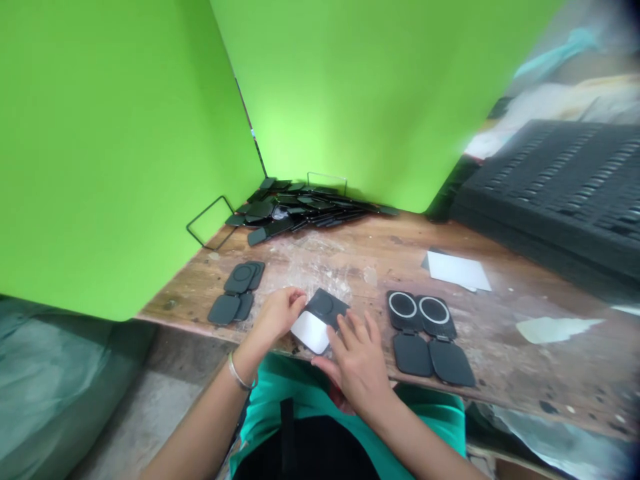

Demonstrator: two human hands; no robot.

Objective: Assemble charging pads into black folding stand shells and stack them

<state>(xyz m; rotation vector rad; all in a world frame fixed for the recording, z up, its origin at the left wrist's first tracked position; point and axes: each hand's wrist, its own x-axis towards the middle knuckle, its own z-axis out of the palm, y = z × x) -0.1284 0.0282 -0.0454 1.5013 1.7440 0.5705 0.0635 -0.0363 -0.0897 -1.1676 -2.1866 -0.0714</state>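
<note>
In front of me at the table's near edge lies a dark folding charger pad (327, 305), unfolded flat, with a faint ring on its upper panel and a glossy white-looking lower panel (311, 331). My left hand (280, 315) is at its left side, thumb and fingers curled together near the upper panel's edge; anything pinched there is too small to make out. On the right, my right hand (363, 360) has its fingers spread, the tips touching the pad's right edge and the thumb below it. Two pads with white rings (419, 308) lie unfolded to its right.
More unfolded dark pads (235, 287) lie on the left. A heap of dark pads (305, 205) sits at the back against green panels (350, 100). White cards (459, 270) and a scrap of film (557, 330) lie right, before a black slotted tray (555, 180).
</note>
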